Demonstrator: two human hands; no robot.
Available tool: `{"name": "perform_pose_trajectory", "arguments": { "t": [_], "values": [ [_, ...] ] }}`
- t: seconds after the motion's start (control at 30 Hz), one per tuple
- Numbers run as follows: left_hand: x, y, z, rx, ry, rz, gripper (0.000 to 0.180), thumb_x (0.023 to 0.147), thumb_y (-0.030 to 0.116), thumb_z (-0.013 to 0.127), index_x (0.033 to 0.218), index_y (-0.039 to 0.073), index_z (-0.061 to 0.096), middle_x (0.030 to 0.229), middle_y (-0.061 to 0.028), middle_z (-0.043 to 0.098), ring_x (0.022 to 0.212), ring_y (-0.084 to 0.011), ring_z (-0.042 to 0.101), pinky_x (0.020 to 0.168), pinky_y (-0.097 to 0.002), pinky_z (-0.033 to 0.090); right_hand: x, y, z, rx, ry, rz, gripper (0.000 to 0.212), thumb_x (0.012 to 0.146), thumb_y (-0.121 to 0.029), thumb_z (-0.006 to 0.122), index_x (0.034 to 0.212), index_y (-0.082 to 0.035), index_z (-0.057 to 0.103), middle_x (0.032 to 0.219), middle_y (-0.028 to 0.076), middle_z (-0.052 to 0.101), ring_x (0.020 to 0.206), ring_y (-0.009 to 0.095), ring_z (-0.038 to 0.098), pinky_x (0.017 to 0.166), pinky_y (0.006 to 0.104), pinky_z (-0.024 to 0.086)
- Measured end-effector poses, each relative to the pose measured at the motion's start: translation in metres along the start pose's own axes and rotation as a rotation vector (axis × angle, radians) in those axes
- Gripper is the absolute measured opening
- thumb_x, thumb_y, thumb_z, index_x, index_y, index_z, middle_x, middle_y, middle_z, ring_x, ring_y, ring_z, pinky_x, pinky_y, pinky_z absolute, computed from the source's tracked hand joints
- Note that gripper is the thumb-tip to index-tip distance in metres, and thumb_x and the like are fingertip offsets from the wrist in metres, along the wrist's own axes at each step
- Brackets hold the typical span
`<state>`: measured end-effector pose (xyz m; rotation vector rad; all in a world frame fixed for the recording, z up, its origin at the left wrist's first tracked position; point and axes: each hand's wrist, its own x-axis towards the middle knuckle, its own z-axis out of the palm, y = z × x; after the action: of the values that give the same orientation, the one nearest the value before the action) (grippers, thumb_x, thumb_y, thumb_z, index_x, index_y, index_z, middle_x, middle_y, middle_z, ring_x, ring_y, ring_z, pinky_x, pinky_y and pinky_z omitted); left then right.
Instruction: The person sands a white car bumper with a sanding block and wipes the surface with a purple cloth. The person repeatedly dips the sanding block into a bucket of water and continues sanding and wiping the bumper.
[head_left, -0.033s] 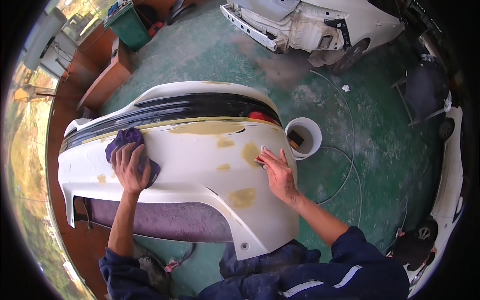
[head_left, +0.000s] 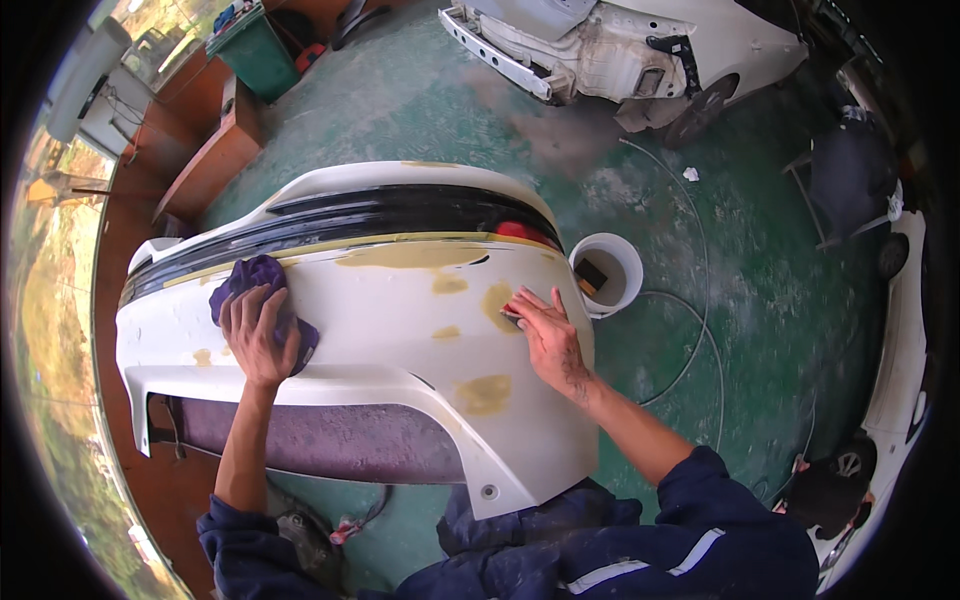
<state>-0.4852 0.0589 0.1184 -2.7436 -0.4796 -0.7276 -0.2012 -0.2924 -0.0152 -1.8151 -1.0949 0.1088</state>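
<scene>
A white car bumper (head_left: 380, 300) lies in front of me, with tan filler patches (head_left: 485, 396) and a black strip (head_left: 400, 215) along its upper part. On its left side my left hand (head_left: 258, 335) presses a crumpled purple cloth (head_left: 250, 283) against the white surface, fingers bent over it. Toward the right end, my right hand (head_left: 545, 335) is closed on a small red and dark sanding pad (head_left: 510, 312). That pad sits at the edge of a filler patch, and my fingers hide most of it.
A white bucket (head_left: 632, 272) with a dark and yellow block (head_left: 592, 278) inside stands right of the bumper. A hose (head_left: 706, 270) curls over the green floor. Beyond are a partly stripped white car (head_left: 610, 55), a green bin (head_left: 255, 55) and another white car (head_left: 893, 340).
My right hand has slid slightly left with the sanding pad, further onto the filler patch. My left hand and the cloth stay in the same place on the bumper.
</scene>
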Motion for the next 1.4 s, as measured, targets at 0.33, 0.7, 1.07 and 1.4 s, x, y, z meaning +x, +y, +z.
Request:
{"name": "perform_pose_trajectory", "arguments": {
  "t": [0.33, 0.7, 1.07, 1.4],
  "values": [
    [-0.004, -0.003, 0.002, 0.021, 0.001, -0.019, 0.053, 0.082, 0.034, 0.072, 0.130, 0.011, 0.075, 0.134, -0.0149, 0.068, 0.131, -0.0367, 0.061, 0.122, -0.0562, 0.034, -0.007, -0.010, 0.002, -0.112, -0.047, -0.039, 0.047, 0.101, -0.001, 0.071, 0.148, 0.002, 0.067, 0.155, 0.021, 0.066, 0.154, 0.036, 0.054, 0.133, 0.0571, 0.033],
    [-0.008, -0.003, -0.001, 0.018, -0.003, -0.026, 0.052, 0.080, 0.029, 0.074, 0.129, 0.012, 0.075, 0.135, -0.0141, 0.068, 0.132, -0.0360, 0.060, 0.123, -0.0565, 0.034, 0.033, -0.032, -0.003, -0.274, -0.291, -0.138, 0.060, 0.093, 0.009, 0.053, 0.153, 0.015, 0.055, 0.161, 0.034, 0.054, 0.155, 0.046, 0.049, 0.130, 0.0496, 0.042],
    [-0.003, -0.002, -0.002, -0.027, -0.003, -0.029, 0.050, 0.082, 0.029, 0.074, 0.128, 0.011, 0.075, 0.134, -0.0144, 0.068, 0.131, -0.0367, 0.060, 0.122, -0.0558, 0.035, 0.040, -0.048, 0.012, -0.361, -0.232, -0.001, 0.059, 0.094, 0.007, 0.056, 0.153, 0.013, 0.055, 0.162, 0.032, 0.055, 0.154, 0.043, 0.052, 0.127, 0.0470, 0.047],
    [-0.003, -0.001, -0.003, -0.040, 0.004, -0.019, 0.050, 0.081, 0.028, 0.074, 0.128, 0.011, 0.074, 0.133, -0.0148, 0.068, 0.130, -0.0367, 0.061, 0.122, -0.0557, 0.035, 0.038, -0.029, 0.008, -0.446, -0.188, 0.024, 0.062, 0.097, 0.004, 0.055, 0.158, 0.012, 0.050, 0.162, 0.029, 0.056, 0.153, 0.042, 0.053, 0.129, 0.0485, 0.044]
  ]
}}
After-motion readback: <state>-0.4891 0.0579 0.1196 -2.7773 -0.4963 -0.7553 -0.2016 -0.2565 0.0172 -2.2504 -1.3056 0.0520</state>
